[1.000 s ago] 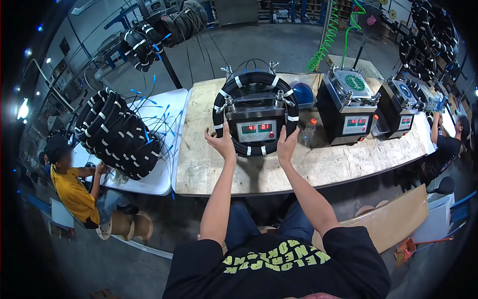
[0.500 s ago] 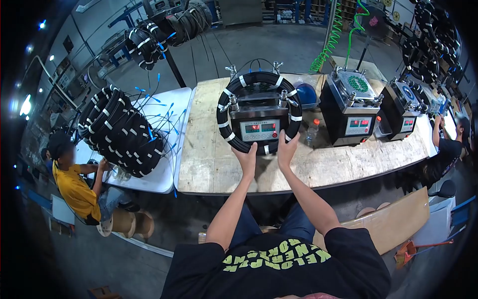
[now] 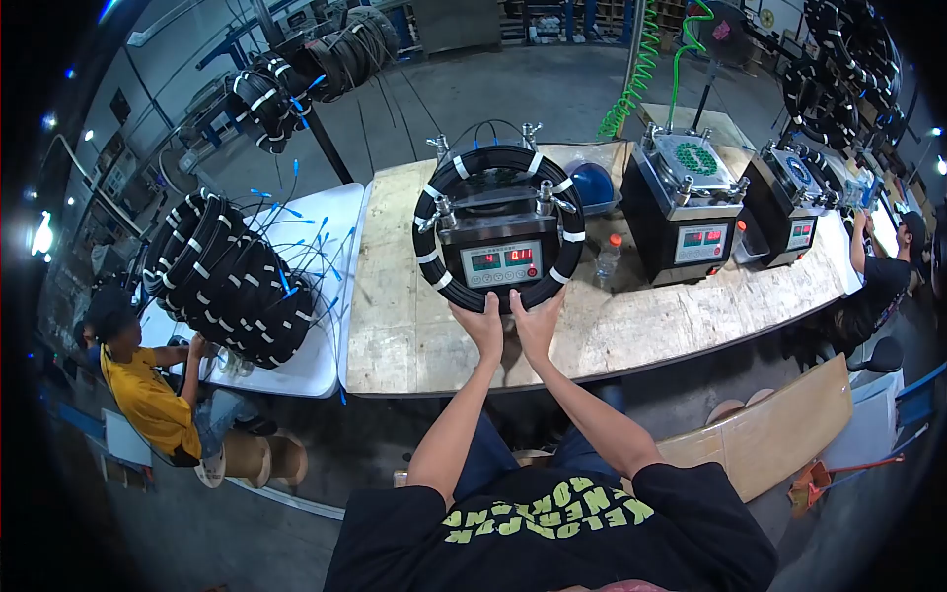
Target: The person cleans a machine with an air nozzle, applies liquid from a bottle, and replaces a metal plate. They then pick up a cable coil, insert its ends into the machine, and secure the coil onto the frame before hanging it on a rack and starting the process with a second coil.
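Note:
A coil of black cable (image 3: pixel 498 158) bound with several white bands stands upright around the front of a black machine (image 3: pixel 493 234). The machine's panel (image 3: pixel 503 263) shows red digits through the ring. My left hand (image 3: pixel 481 328) grips the bottom of the coil, thumb up along its near side. Close beside it, my right hand (image 3: pixel 538 324) holds the same lower edge. The fingers of both hands are partly hidden behind the coil. Metal clamps (image 3: pixel 546 197) on the machine stick up within the ring.
Many banded coils (image 3: pixel 232 281) with blue-tipped ends are stacked on a white table (image 3: pixel 355 247) at left, where a person in yellow (image 3: pixel 153 395) sits. Right of me on the wooden table (image 3: pixel 424 360) are a small bottle (image 3: pixel 609 259) and two similar machines (image 3: pixel 681 212).
My right hand has moved left along the coil's bottom, closer to my left hand. The red digits on the panel have changed. The whole view has shifted slightly.

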`<state>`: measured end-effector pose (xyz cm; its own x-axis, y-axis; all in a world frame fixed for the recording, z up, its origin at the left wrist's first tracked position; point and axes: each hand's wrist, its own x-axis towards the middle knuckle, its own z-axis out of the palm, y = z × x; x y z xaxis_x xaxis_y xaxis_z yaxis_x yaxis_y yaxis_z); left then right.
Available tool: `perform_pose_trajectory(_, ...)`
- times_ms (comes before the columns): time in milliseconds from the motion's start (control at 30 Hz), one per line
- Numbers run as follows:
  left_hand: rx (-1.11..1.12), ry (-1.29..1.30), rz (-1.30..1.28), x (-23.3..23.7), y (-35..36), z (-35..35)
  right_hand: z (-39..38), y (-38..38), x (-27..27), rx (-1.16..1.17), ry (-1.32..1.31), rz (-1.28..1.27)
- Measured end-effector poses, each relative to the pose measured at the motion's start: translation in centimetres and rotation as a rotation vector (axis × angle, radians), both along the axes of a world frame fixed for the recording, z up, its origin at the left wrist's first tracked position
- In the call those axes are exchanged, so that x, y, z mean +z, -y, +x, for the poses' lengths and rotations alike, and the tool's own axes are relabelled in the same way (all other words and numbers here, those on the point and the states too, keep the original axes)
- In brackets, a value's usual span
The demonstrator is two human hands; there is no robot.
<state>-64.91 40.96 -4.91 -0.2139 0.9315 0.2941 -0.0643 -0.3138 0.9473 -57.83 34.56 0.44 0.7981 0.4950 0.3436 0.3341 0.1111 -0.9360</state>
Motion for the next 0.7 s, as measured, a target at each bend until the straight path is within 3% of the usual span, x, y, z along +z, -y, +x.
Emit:
perform_pose_trajectory(167, 0.033, -0.039, 0.008, 0.0, 0.1, 0.1, 0.4, 0.2, -0.6, 0.045, 0.046, 0.002)
perform_pose_trajectory(467, 0.084, -0.162, -0.053, 0.7, -0.1, -0.5, -0.7, -2.6, -2.1, -0.175, -0.037, -0.072)
perform_pose_trajectory(600, -0.064, -0.093, -0.095, 3.4, 0.5, -1.9, 0.3, -1.8, -1.3, -0.154, -0.015, -0.123)
perform_pose_trajectory(700, -0.110, -0.088, -0.027, 1.7, -1.0, -2.8, 3.6, -1.6, -2.0, -0.032, -0.108, -0.117)
